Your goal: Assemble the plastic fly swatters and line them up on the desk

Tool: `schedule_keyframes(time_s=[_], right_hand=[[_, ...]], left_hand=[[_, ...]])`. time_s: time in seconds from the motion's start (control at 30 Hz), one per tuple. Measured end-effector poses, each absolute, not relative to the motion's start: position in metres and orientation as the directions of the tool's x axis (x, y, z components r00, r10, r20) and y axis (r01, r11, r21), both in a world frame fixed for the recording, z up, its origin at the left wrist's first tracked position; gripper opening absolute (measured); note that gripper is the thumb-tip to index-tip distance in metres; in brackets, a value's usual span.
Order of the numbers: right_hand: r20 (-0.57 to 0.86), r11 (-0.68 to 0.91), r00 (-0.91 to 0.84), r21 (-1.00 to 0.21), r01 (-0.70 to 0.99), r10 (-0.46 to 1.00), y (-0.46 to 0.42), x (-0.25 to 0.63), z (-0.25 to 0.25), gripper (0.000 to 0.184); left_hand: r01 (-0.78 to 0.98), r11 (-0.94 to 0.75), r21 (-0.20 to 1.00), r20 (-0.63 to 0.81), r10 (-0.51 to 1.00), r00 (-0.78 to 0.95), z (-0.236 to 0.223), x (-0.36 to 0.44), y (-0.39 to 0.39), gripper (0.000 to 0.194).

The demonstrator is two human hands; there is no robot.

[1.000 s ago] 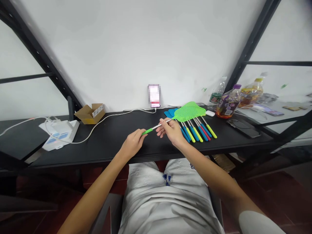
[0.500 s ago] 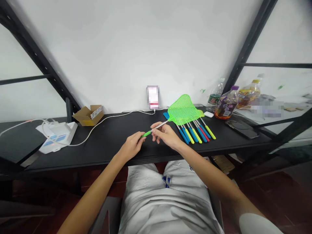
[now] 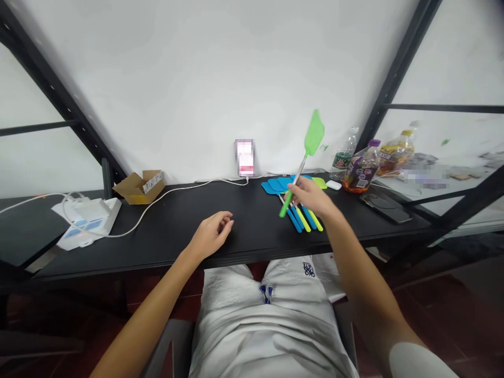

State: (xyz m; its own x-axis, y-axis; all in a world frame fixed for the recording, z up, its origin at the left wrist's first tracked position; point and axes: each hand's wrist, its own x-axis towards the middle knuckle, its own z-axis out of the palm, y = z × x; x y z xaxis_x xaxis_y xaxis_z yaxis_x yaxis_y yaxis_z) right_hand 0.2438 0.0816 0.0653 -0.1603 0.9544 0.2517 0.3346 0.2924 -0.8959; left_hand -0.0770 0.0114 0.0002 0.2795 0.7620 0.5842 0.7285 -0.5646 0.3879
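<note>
My right hand (image 3: 309, 195) grips a green fly swatter (image 3: 314, 137) by its metal shaft, near the green handle. The swatter is raised at a tilt, its head up against the white wall and seen nearly edge-on. Below it, several fly swatters (image 3: 275, 185) with blue and yellow-green heads lie in a row on the black table, handles toward me. My right arm and hand hide part of that row. My left hand (image 3: 210, 233) rests at the table's front, loosely curled and holding nothing, with a gap between thumb and fingers.
A phone (image 3: 244, 157) leans on the wall with a white cable. An open cardboard box (image 3: 139, 188) and a white power strip (image 3: 88, 223) are at left. At right are a white case (image 3: 334, 185), bottles (image 3: 362, 168) and a dark phone (image 3: 386, 208) lying flat.
My left hand has let go of the green swatter's handle. My right hand has carried the swatter rightward and turned it more upright, over the row of swatters.
</note>
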Motion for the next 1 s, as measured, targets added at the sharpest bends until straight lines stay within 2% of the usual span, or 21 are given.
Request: schedule_keyframes(time_s=[0.1, 0.2, 0.3, 0.53, 0.67, 0.77, 1.0], right_hand=[[0.25, 0.18, -0.008, -0.676, 0.715, 0.968, 0.09, 0.292, 0.074, 0.023], [0.211, 0.044, 0.073, -0.502, 0.864, 0.975, 0.097, 0.322, 0.072, 0.027], [0.104, -0.038, 0.097, -0.465, 0.885, 0.99, 0.104, 0.332, 0.066, 0.029], [0.099, -0.041, 0.077, -0.326, 0.944, 0.992, 0.114, 0.322, 0.054, 0.03], [0.049, -0.041, 0.06, -0.32, 0.946, 0.997, 0.116, 0.316, 0.051, 0.022], [-0.028, -0.07, 0.064, -0.333, 0.94, 0.998, 0.114, 0.314, 0.053, 0.027], [0.205, -0.155, 0.225, -0.308, 0.939, 0.952, 0.109, 0.325, 0.058, 0.033]], left_hand=[[0.745, -0.56, 0.364, 0.584, 0.76, 0.287, 0.0, -0.077, 0.012, 0.021], [0.751, -0.562, 0.348, 0.59, 0.753, 0.29, 0.001, -0.076, 0.013, 0.02], [0.757, -0.554, 0.346, 0.576, 0.762, 0.295, 0.001, -0.077, 0.013, 0.019], [0.767, -0.552, 0.327, 0.567, 0.764, 0.307, 0.002, -0.076, 0.013, 0.019], [0.769, -0.556, 0.315, 0.571, 0.758, 0.315, 0.002, -0.076, 0.013, 0.02], [0.766, -0.564, 0.307, 0.576, 0.751, 0.323, 0.002, -0.077, 0.013, 0.021], [0.766, -0.56, 0.315, 0.566, 0.759, 0.322, 0.002, -0.076, 0.013, 0.02]])
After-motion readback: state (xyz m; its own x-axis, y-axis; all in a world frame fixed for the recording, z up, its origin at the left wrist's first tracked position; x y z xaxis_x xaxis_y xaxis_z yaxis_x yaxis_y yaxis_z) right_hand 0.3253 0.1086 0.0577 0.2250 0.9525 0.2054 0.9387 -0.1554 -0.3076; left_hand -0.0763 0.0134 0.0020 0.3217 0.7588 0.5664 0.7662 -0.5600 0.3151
